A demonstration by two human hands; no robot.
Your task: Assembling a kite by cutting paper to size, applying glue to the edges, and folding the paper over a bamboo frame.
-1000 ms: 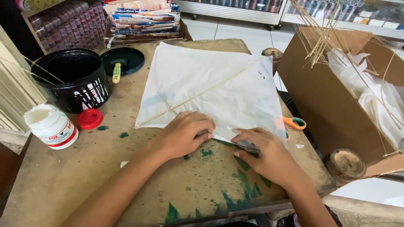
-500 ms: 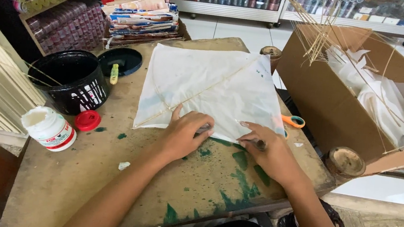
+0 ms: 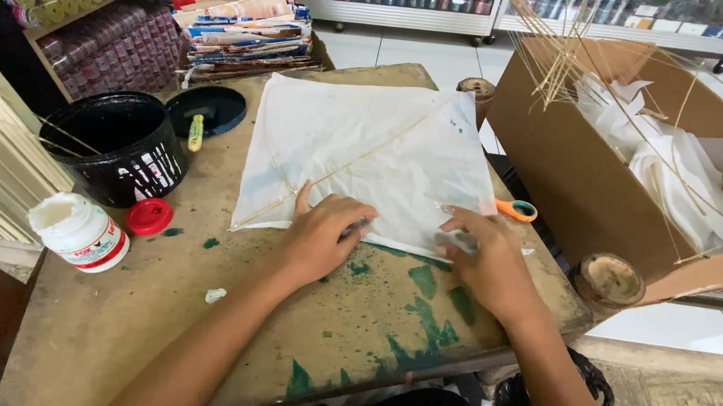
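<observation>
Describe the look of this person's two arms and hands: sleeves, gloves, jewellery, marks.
Both forearms are bare to the bottom edge of the picture, with no sleeve showing. The left hand and right hand wear no gloves. No watch, bracelet or ring is visible. Any paint or glue marks are too small to tell.

Both forearms bare to the frame edge, no sleeves, watch, rings or gloves on left hand [image 3: 317, 239] or right hand [image 3: 485, 263]; short nails; dark clothing at the lap.
</observation>
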